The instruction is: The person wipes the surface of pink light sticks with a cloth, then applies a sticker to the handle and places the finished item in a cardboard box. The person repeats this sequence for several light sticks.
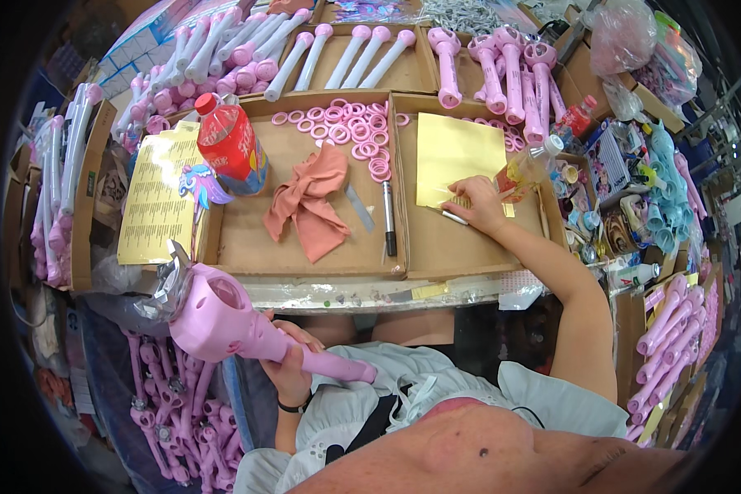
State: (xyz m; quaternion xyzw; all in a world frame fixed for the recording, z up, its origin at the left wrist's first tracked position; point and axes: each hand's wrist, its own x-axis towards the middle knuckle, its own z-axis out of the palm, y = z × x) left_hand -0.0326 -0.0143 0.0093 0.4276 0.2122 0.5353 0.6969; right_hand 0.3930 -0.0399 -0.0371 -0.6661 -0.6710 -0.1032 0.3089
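Note:
My left hand (pixel 290 370) is wrapped round the shaft of a pink plastic toy wand (pixel 216 317), its wide hollow head up and to the left, its thin end against my clothes. Crumpled silvery film (pixel 171 284) shows at the head's far side. My right hand (pixel 479 202) rests in the right cardboard tray with bent fingers close together at the lower edge of a yellow label sheet (pixel 461 156). A slim white stick-like piece (pixel 454 217) shows beside the fingertips; what they pinch, if anything, is too small to tell.
The left tray (pixel 247 259) holds pink rings (pixel 358 128), an orange cloth (pixel 309 206), a black marker (pixel 389 218) and a red-labelled bottle (pixel 230 144). Another bottle (pixel 531 169) stands by my right hand. Pink wands (pixel 514 78) and white-shafted ones (pixel 362 58) lie behind; more wands (pixel 181 412) fill a bin lower left.

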